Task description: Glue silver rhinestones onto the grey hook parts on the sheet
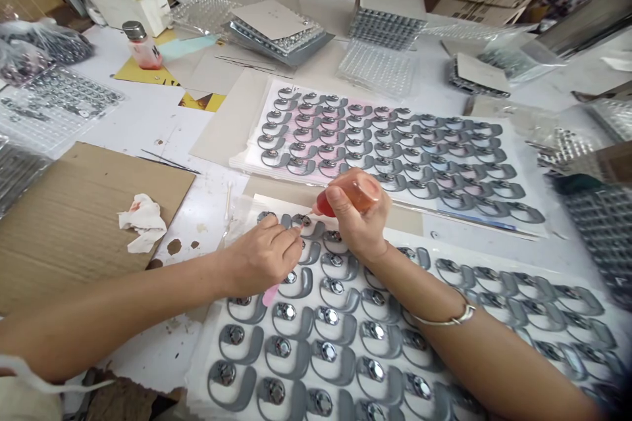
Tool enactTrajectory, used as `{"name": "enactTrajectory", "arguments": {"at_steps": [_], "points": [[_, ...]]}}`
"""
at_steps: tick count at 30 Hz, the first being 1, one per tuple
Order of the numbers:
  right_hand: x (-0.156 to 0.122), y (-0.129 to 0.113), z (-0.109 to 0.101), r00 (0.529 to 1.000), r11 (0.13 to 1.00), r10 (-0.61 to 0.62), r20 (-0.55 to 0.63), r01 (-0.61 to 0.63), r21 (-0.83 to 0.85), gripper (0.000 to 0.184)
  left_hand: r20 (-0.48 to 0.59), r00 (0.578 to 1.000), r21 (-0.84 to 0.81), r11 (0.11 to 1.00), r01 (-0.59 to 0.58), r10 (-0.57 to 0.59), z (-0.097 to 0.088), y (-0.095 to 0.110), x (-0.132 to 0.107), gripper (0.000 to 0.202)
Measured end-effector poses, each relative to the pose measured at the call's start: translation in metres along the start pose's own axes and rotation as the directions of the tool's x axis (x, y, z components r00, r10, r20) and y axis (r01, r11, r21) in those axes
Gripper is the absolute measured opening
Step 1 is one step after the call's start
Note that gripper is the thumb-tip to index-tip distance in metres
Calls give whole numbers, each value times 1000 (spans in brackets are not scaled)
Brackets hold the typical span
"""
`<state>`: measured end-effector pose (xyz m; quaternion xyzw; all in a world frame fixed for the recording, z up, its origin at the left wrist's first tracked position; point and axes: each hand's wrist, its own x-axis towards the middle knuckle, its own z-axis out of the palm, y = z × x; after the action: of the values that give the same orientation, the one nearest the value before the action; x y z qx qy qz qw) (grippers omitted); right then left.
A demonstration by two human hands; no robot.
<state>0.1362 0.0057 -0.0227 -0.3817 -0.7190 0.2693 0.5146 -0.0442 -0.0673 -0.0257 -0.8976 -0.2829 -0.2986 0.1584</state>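
My right hand [363,227] grips a small squeeze bottle [358,192] of red liquid, tilted with its nozzle pointing down left. The nozzle tip is at a grey curved band with a round silver piece [302,220] in the back row of the near sheet. My left hand [264,255] is closed beside it, fingers curled. A pink flat stick [270,295] shows below that hand, and a pink tip appears by its fingers; the middle is hidden. Rows of similar grey bands with shiny round pieces [326,350] cover the near white sheet [202,368].
Behind lies a second sheet of grey bands [355,138]. At left are cardboard [89,210], a crumpled stained tissue [143,223], a cotton swab [228,200] and tweezers [168,161]. Farther back stand a dark-capped bottle [142,46], a white box [133,5] and stacked trays [388,20].
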Motion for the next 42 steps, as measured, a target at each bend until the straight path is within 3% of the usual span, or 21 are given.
{"name": "enactTrajectory", "arguments": {"at_steps": [19,30,42], "points": [[1,0,0,982,982,-181,-56,178,-55,24,19,1000,-8,1000,0,0,-1,-1,0,15],[2,-6,-2,944,940,-329,-20,325,-99,16,24,1000,-34,999,-4,5,-2,-3,-1,20],[2,-12,-3,923,921,-385,19,385,-60,12,20,1000,-75,997,24,-22,1,-4,-4,18]]}}
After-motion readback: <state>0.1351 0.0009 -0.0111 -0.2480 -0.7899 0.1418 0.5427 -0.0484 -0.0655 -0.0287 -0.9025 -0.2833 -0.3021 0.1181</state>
